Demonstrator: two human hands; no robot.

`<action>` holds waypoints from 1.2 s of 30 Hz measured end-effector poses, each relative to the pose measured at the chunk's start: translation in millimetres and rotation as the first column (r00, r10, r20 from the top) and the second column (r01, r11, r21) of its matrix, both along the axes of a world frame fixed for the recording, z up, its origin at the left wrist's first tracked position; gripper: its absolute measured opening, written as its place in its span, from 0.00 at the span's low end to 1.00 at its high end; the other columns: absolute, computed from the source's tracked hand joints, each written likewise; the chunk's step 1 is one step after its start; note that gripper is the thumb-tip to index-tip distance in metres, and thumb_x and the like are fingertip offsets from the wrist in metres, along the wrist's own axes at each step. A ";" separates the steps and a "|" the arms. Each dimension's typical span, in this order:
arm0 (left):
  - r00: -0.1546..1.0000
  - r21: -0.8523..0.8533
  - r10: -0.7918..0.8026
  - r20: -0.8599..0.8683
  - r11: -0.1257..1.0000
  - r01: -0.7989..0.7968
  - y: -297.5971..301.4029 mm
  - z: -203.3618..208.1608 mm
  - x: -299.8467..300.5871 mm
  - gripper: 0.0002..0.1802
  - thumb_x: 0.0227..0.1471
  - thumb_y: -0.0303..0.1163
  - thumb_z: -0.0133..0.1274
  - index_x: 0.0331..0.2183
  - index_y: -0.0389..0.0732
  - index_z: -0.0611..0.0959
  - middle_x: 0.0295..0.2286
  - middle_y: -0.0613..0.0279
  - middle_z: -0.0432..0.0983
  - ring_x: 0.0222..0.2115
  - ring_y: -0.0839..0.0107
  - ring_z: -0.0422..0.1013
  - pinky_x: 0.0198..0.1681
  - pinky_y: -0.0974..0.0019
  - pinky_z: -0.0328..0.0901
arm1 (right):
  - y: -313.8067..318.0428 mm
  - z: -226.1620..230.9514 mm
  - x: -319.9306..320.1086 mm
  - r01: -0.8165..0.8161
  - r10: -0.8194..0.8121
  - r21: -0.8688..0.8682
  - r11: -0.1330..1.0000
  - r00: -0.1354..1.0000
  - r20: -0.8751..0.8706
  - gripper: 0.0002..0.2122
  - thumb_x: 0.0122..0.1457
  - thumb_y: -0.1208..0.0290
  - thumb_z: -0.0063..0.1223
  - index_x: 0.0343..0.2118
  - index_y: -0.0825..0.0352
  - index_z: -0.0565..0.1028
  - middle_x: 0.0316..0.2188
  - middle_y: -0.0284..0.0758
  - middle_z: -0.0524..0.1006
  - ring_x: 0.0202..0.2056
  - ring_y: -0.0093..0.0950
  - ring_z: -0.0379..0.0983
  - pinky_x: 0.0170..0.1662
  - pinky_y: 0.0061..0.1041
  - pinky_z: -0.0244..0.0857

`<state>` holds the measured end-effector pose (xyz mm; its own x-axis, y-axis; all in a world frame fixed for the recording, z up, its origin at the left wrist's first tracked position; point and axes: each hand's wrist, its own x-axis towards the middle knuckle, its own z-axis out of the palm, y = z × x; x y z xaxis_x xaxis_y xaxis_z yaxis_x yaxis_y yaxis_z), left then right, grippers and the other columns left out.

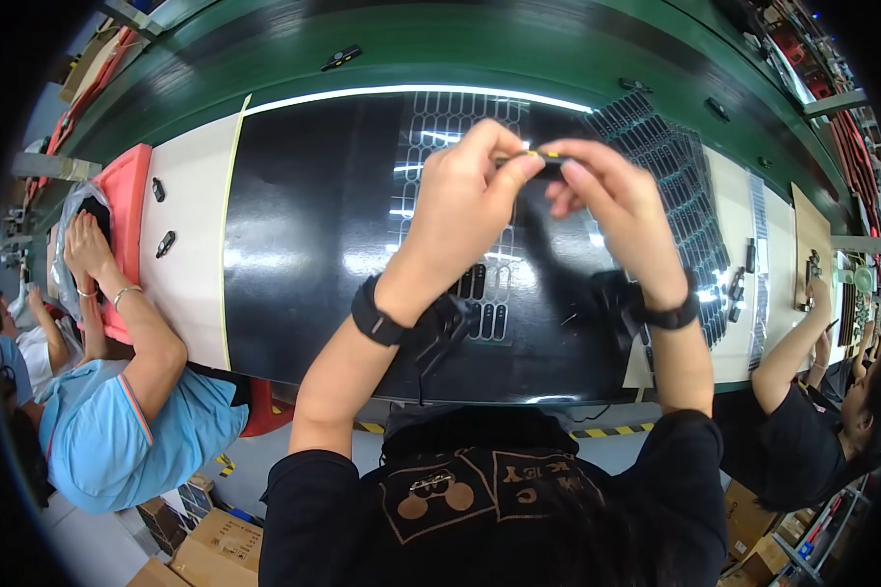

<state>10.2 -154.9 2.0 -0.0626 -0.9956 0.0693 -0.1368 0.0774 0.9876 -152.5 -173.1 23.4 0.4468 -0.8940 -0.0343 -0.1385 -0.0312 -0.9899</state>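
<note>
Both hands are raised over the black work mat, meeting at a small black elongated device with yellow spots. My left hand pinches its left end between thumb and forefinger. At the other end, the thumb and forefinger of my right hand close on it, the remaining fingers curled. Much of the device is hidden by the fingertips. Beneath my left hand lies a clear sheet with rows of oval outlines; a few black oval stickers remain on its near end.
Overlapping dark sheets of ovals lie at the right. Similar black devices rest on the green conveyor, the left board and the right side. A co-worker's hands are at a red bin; another person works at right.
</note>
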 end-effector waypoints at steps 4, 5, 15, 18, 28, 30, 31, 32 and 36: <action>0.979 -0.100 0.151 0.134 0.985 -0.138 -15.1 -26.1 22.1 0.06 0.46 0.26 0.47 0.29 0.35 0.73 0.19 0.63 0.70 0.19 0.80 0.66 0.22 0.78 0.60 | -59.1 -23.0 15.6 -0.246 0.252 0.092 0.965 0.966 -0.058 0.11 0.56 0.71 0.39 0.39 0.71 0.69 0.21 0.31 0.71 0.21 0.15 0.67 0.27 0.12 0.63; 0.964 -0.185 0.221 0.145 0.964 -0.193 -15.9 -30.5 29.1 0.07 0.45 0.26 0.48 0.30 0.34 0.73 0.20 0.58 0.71 0.19 0.75 0.67 0.23 0.75 0.61 | -76.3 -22.2 18.2 -0.202 0.210 0.078 0.976 0.971 -0.113 0.12 0.56 0.69 0.39 0.38 0.70 0.70 0.21 0.30 0.71 0.21 0.15 0.67 0.27 0.12 0.63; 0.741 -0.076 -0.118 0.661 0.972 0.223 50.3 -29.2 60.9 0.13 0.40 0.26 0.51 0.34 0.35 0.74 0.28 0.56 0.71 0.31 0.62 0.68 0.35 0.68 0.63 | -216.4 -88.6 16.1 0.142 -0.125 0.100 0.985 0.979 -0.161 0.18 0.53 0.64 0.44 0.44 0.70 0.65 0.31 0.34 0.69 0.33 0.19 0.66 0.36 0.17 0.61; 0.688 -0.099 -0.193 0.699 0.927 0.361 44.8 -35.7 45.0 0.13 0.37 0.26 0.52 0.32 0.35 0.74 0.27 0.55 0.69 0.31 0.59 0.66 0.36 0.66 0.62 | -202.5 -96.1 -1.4 -0.102 -0.474 -0.746 0.658 0.714 -0.515 0.20 0.48 0.63 0.49 0.43 0.68 0.64 0.34 0.38 0.67 0.36 0.27 0.65 0.38 0.23 0.61; 0.615 0.138 -0.438 0.655 0.870 0.473 28.9 -44.1 25.9 0.09 0.32 0.22 0.54 0.23 0.35 0.73 0.24 0.57 0.68 0.31 0.61 0.66 0.32 0.64 0.62 | -42.9 -72.0 36.8 -0.458 0.088 -0.311 0.833 0.664 -0.742 0.19 0.38 0.63 0.59 0.31 0.64 0.63 0.32 0.37 0.64 0.33 0.35 0.65 0.34 0.29 0.61; 0.621 0.192 -0.466 0.630 0.868 0.458 29.2 -39.7 23.4 0.09 0.32 0.22 0.54 0.23 0.35 0.73 0.24 0.57 0.68 0.31 0.61 0.66 0.31 0.64 0.62 | -43.1 -73.1 34.7 -0.457 0.082 -0.316 0.832 0.664 -0.743 0.19 0.38 0.63 0.59 0.31 0.64 0.63 0.32 0.36 0.63 0.33 0.35 0.65 0.33 0.30 0.60; 0.622 0.198 -0.479 0.620 0.862 0.466 29.8 -36.4 21.1 0.08 0.31 0.21 0.54 0.22 0.35 0.73 0.23 0.57 0.68 0.30 0.61 0.66 0.30 0.64 0.62 | -43.6 -73.4 34.0 -0.458 0.077 -0.323 0.828 0.665 -0.743 0.19 0.38 0.63 0.59 0.30 0.64 0.63 0.31 0.36 0.63 0.32 0.35 0.65 0.33 0.30 0.60; 0.623 0.203 -0.490 0.609 0.856 0.475 30.9 -32.8 18.6 0.08 0.31 0.21 0.53 0.21 0.35 0.73 0.23 0.58 0.68 0.29 0.62 0.66 0.29 0.64 0.62 | -43.0 -73.3 33.1 -0.459 0.071 -0.331 0.824 0.665 -0.743 0.19 0.38 0.62 0.59 0.30 0.64 0.63 0.31 0.36 0.63 0.32 0.35 0.65 0.32 0.31 0.60; 0.601 -0.026 -0.366 0.711 0.840 0.542 50.7 -20.0 11.9 0.07 0.30 0.21 0.53 0.18 0.35 0.72 0.21 0.58 0.68 0.26 0.62 0.67 0.28 0.65 0.63 | -39.8 -73.4 31.2 -0.437 0.067 -0.327 0.838 0.677 -0.733 0.18 0.38 0.62 0.58 0.29 0.64 0.63 0.31 0.36 0.63 0.32 0.35 0.65 0.32 0.30 0.59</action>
